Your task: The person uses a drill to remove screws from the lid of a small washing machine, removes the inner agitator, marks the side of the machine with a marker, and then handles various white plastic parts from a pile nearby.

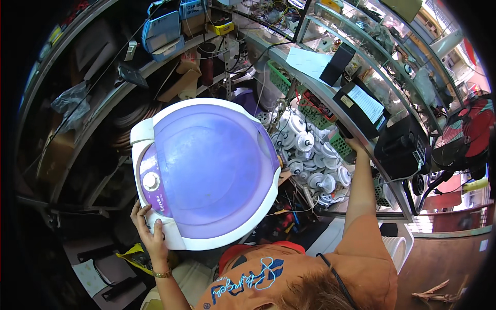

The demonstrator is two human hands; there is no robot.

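Note:
A round-topped washing machine (209,165) with a translucent purple lid and white rim stands before me. Its control panel on the left carries a white knob (151,181). My left hand (150,230) grips the near left corner of the rim, its thumb on the white edge and its fingers bent along the side. Off to the right, my right arm stretches under the counter. There my right hand (354,147) is beside a green plastic basket (341,145) and a dark object; its fingers are largely hidden.
White plastic pulley-like parts (305,142) lie heaped right of the machine. A glass-fronted counter (356,121) bears black boxes and papers. A red fan (467,129) stands far right. Cluttered shelves (98,119) line the left, with blue boxes (163,31) above.

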